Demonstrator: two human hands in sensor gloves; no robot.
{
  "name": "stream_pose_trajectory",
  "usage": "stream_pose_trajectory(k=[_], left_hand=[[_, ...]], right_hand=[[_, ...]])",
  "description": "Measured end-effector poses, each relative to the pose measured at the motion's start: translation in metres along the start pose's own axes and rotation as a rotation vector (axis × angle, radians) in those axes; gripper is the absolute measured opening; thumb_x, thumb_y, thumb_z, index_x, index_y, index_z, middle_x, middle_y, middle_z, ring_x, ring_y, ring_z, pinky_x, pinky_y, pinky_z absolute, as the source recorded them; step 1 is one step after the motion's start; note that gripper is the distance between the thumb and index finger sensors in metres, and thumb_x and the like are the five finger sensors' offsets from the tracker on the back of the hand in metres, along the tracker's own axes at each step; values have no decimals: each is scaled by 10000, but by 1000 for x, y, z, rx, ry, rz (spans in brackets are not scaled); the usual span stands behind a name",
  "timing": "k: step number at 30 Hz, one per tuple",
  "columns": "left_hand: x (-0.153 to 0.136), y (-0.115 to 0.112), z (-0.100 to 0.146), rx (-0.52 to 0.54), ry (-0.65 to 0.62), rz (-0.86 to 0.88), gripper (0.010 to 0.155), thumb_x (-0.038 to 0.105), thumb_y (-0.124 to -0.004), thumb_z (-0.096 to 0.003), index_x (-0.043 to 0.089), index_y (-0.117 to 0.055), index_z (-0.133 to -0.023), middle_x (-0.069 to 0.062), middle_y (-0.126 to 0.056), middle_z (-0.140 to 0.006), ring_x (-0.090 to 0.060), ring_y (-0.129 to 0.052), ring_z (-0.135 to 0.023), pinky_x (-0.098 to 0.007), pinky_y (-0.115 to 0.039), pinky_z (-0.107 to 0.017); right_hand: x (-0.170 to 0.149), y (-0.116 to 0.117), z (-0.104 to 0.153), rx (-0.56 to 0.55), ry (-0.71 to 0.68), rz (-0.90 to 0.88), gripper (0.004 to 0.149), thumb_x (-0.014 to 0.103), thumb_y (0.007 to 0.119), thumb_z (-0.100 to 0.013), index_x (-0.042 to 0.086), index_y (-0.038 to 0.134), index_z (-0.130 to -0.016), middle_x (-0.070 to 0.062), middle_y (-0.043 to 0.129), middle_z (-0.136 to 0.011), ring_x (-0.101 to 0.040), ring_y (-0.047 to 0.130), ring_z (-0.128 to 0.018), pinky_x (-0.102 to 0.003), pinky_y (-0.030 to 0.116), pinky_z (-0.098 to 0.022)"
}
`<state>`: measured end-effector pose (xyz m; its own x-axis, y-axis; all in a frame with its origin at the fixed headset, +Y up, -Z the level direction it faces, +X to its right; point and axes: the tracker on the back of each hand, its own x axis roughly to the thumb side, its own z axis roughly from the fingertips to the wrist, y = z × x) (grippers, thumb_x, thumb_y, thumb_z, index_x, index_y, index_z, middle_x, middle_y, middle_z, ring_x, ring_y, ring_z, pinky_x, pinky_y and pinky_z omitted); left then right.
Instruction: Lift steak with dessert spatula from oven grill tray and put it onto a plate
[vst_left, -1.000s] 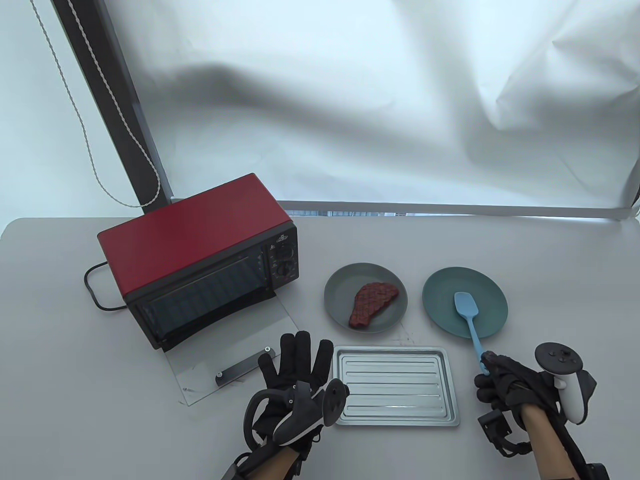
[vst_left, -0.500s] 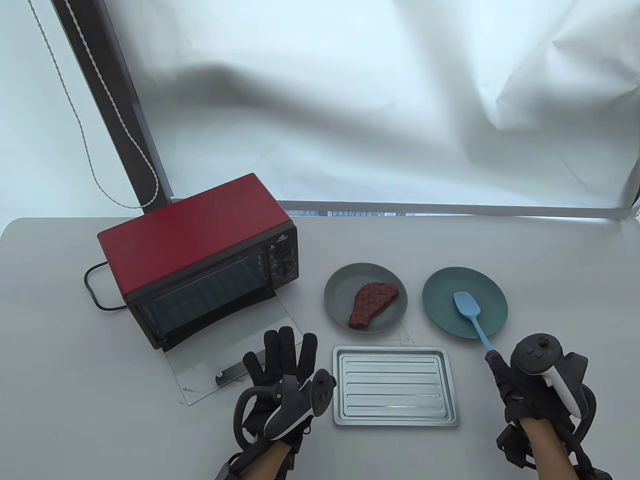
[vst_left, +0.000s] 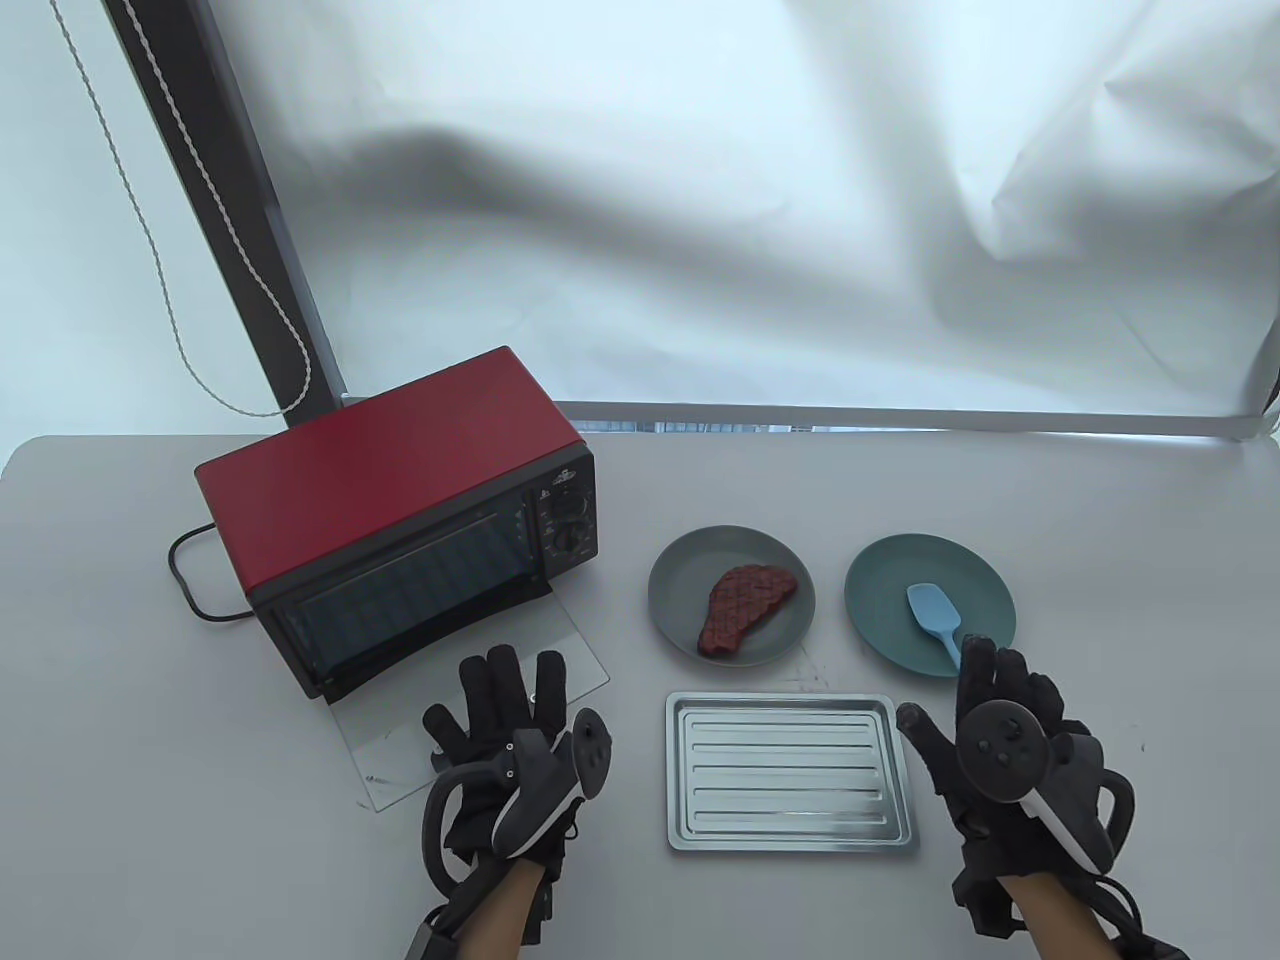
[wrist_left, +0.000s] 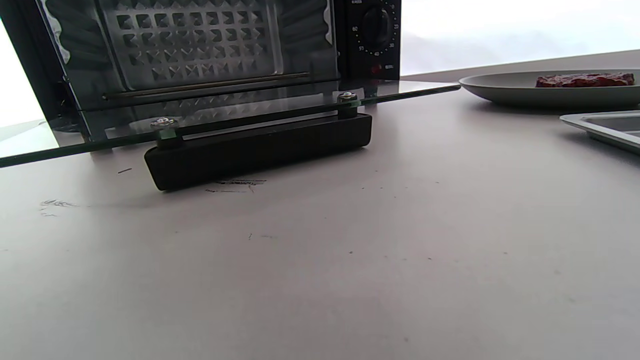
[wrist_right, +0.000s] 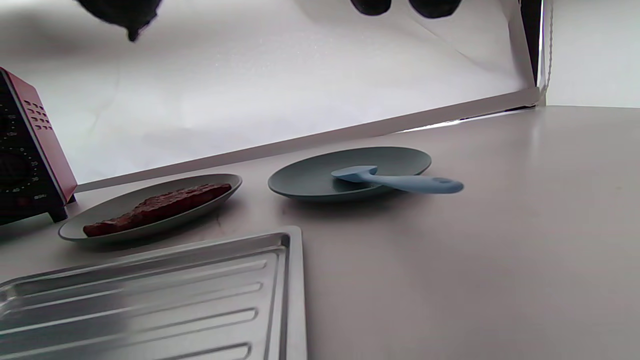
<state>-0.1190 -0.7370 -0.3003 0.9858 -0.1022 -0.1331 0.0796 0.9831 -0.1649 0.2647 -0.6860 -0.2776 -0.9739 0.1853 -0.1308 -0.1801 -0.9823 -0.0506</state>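
The brown steak (vst_left: 745, 608) lies on the grey plate (vst_left: 680, 570); in the right wrist view the steak (wrist_right: 160, 207) lies flat there. The blue spatula (vst_left: 932, 610) rests on the teal plate (vst_left: 890, 570), and its handle (wrist_right: 420, 184) juts free over the rim. The steel grill tray (vst_left: 790, 770) holds nothing. My right hand (vst_left: 985, 700) hovers palm down with spread fingers over the handle's end, gripping nothing. My left hand (vst_left: 500, 700) is spread flat left of the tray, above the oven's glass door (vst_left: 470, 660).
The red toaster oven (vst_left: 400, 500) stands at the left, its door folded down onto the table, with the black door handle (wrist_left: 260, 150) close before my left wrist. Its black cord (vst_left: 185, 580) loops behind. A white backdrop closes the far side.
My right hand let go of the spatula handle and turned palm down with fingers spread. The spatula now lies free on the teal plate. My left hand slid left toward the oven door.
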Motion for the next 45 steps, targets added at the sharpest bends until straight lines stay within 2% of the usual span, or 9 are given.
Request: stream_pose_trajectory(k=[5, 10, 17, 27, 38, 45], left_hand=[[-12, -7, -7, -26, 59, -2, 874, 698, -490, -533, 300, -7, -1143, -188, 5, -1231, -464, -63, -1142, -786, -203, -726], [-18, -18, -13, -35, 77, -6, 898, 709, -524, -516, 314, -18, -1144, -163, -17, -1245, -446, -88, -1161, -779, -212, -740], [-23, -37, -20, -148, 98, -11, 903, 718, -528, -504, 338, -13, -1141, -132, -11, -1253, -422, -71, -1172, -773, -195, -753], [-24, -51, -24, -229, 116, -16, 884, 706, -519, -514, 338, -12, -1138, -132, -7, -1249, -421, -62, -1167, -770, -184, -755], [-24, -51, -24, -245, 113, 11, 849, 680, -494, -543, 332, 10, -1131, -150, 15, -1238, -434, -70, -1162, -764, -199, -759], [-26, -45, -28, -183, 115, -15, 754, 612, -521, -566, 360, -100, -1139, -143, -104, -1249, -421, -191, -1169, -745, -264, -764]], right_hand=[[12, 5, 4, 29, -68, 44, 934, 659, 605, -636, 167, 8, -1160, -362, 17, -1230, -683, 123, -1079, -855, 236, -657], [20, 7, 8, 34, -117, 57, 963, 662, 618, -630, 176, -38, -1140, -350, -61, -1211, -684, 53, -1066, -859, 196, -653], [25, 10, 10, 57, -150, 64, 974, 662, 626, -628, 177, -51, -1134, -344, -89, -1202, -685, 25, -1059, -864, 177, -647], [26, 10, 10, 72, -154, 61, 973, 653, 631, -631, 176, -51, -1134, -347, -91, -1198, -686, 24, -1056, -864, 174, -645], [27, 11, 10, 80, -155, 59, 965, 646, 631, -634, 174, -48, -1133, -350, -87, -1197, -686, 34, -1056, -863, 179, -644], [26, 9, 9, 73, -147, 51, 959, 641, 629, -637, 174, -47, -1133, -352, -79, -1199, -685, 39, -1059, -862, 184, -646]])
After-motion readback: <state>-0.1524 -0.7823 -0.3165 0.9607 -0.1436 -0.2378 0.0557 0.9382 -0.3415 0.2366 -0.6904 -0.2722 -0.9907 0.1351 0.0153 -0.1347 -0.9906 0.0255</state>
